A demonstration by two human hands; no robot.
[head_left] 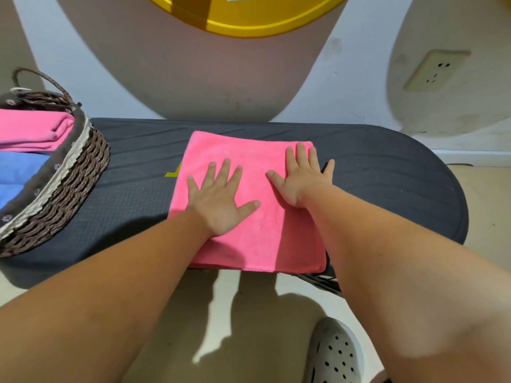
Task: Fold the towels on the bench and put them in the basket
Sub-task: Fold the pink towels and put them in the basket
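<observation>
We see the pink towel (pixel 265 239) lying folded into a rough square on the middle of the dark bench (pixel 387 183), with both hands flat on top of it. The left hand (pixel 221 203) presses on the towel's left half with fingers straight and spread, thumb out toward the middle. The right hand (pixel 300 178) lies farther back near the right edge, fingers also straight and fanned, its little finger reaching just past the towel's edge onto the bench. The towel's far edge stops short of the bench's back edge. Its near edge lies along the bench's front edge and seems to hang slightly over it, though the angle makes that hard to judge. Bare bench shows on both sides: a wide stretch to the right, out to the rounded end, and a narrower strip to the left between the towel and the woven basket (pixel 69 189), which stands on the bench's left end. The basket is cut off by the frame; inside it we make out a folded pink towel (pixel 30 131) and, nearer to us, a blue towel (pixel 19 172). A small yellow mark (pixel 174 172) on the bench is partly covered by the towel's left edge, and the left forearm hides the towel's near left corner. The fabric is bright pink, plush and smooth, with stacked layers showing along the near hem.
</observation>
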